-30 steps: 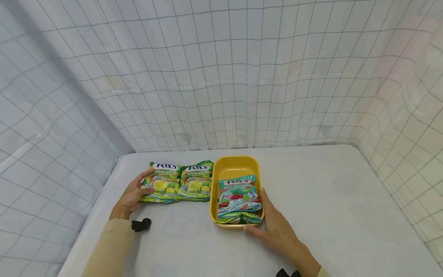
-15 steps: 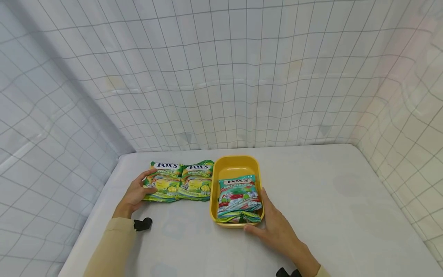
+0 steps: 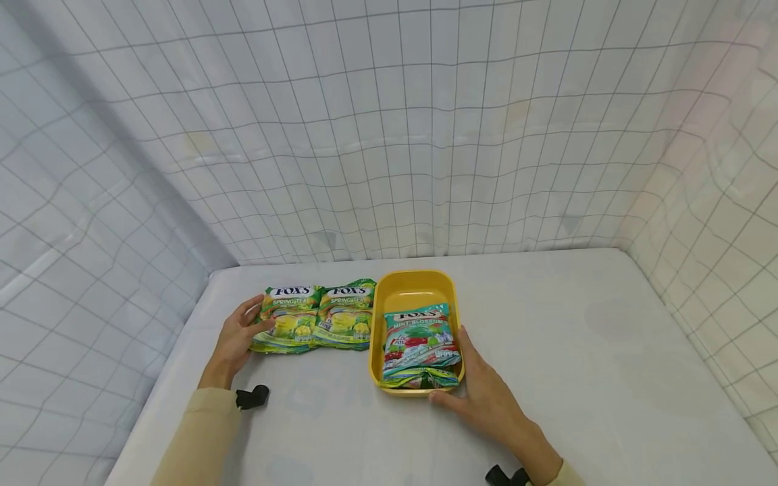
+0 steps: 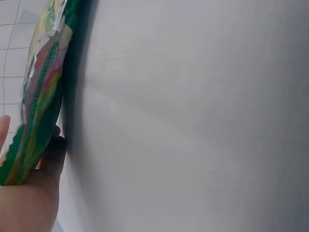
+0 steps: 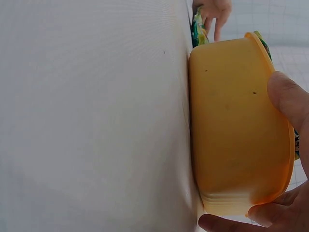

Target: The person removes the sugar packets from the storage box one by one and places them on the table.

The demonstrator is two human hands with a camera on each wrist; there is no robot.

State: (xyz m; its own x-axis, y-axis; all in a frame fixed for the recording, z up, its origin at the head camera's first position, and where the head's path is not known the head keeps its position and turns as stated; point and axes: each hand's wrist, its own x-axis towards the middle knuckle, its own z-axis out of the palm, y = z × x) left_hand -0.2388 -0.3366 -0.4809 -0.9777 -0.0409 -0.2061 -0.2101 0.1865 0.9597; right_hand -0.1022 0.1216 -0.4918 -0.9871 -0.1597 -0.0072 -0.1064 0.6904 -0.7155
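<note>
In the head view, two green and yellow Fox's Spring Tea candy bags lie side by side. My left hand (image 3: pixel 236 337) holds the left candy bag (image 3: pixel 288 320) by its left edge; the left wrist view has that bag's edge (image 4: pixel 41 101) between the digits. The right candy bag (image 3: pixel 344 317) lies up against a yellow plastic tub (image 3: pixel 413 280). Inside the tub, a teal Mint Blossom candy bag (image 3: pixel 419 341) covers most of a green and yellow packet (image 3: pixel 419 379). My right hand (image 3: pixel 486 398) grips the tub's near right corner, with its digits at the rim.
A white-covered table (image 3: pixel 577 351) carries everything. Hanging white cloth with a grid pattern (image 3: pixel 413 148) closes off the back and both sides. A black wrist mount (image 3: pixel 252 397) sits at my left cuff, another wrist mount (image 3: pixel 507 476) at my right.
The left candy bag has shifted slightly right, closer against its neighbour. My left fingers have drawn back a little toward its edge. The right hand and tub stay in place.
</note>
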